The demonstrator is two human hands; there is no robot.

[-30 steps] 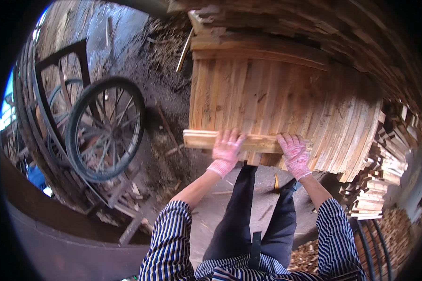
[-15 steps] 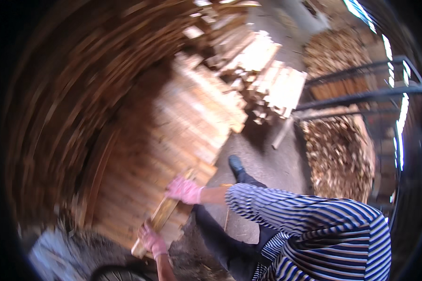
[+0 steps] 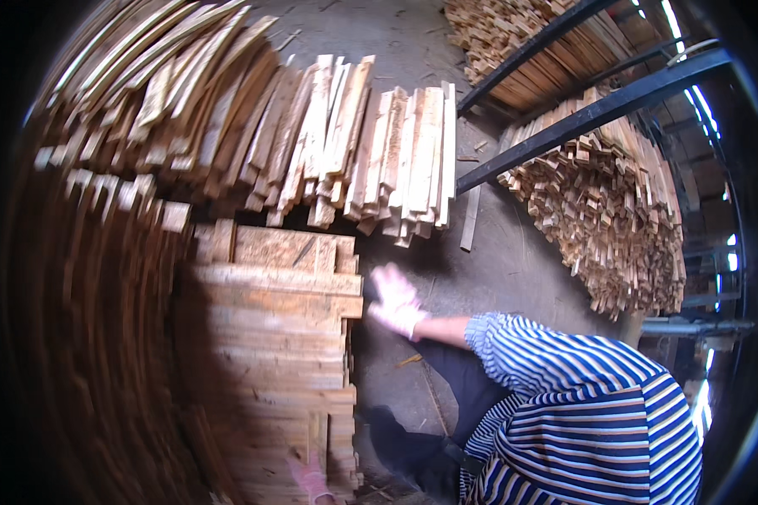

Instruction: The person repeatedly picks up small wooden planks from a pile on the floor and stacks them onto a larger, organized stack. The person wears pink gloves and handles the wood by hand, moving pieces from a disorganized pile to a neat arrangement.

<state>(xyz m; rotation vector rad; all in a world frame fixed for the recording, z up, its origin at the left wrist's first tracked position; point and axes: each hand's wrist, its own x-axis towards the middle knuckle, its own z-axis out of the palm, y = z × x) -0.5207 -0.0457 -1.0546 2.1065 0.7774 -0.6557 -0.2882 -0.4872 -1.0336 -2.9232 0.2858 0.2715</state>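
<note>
The person's right hand (image 3: 393,300), in a pink-and-white glove, is off the wood: its fingers are spread and hold nothing, just past the ends of a flat layer of planks (image 3: 265,337) — a position that probably keeps the palm clear of the rough edge. The left hand (image 3: 309,478) is blurred near the lower rim, its fingers beside a narrow board (image 3: 317,438) that lies crosswise over the planks. Whether those fingers grip it or merely touch it cannot be told; being so close would suit steadying it against sliding.

Between the 2 hands' fingers the planks run side by side, their ends roughly lined up, apparently so that the layer sits level.

Beyond the right fingers is a heap of loose battens (image 3: 396,160), ends turned toward the hand, likely for easy reach. Farther to the right of those fingers, 2 bars of a black metal frame (image 3: 598,118) slant past a bigger stack of battens (image 3: 598,210) — while a single stick (image 3: 470,219) lies on the floor (image 3: 514,261) nearer the fingers.
</note>
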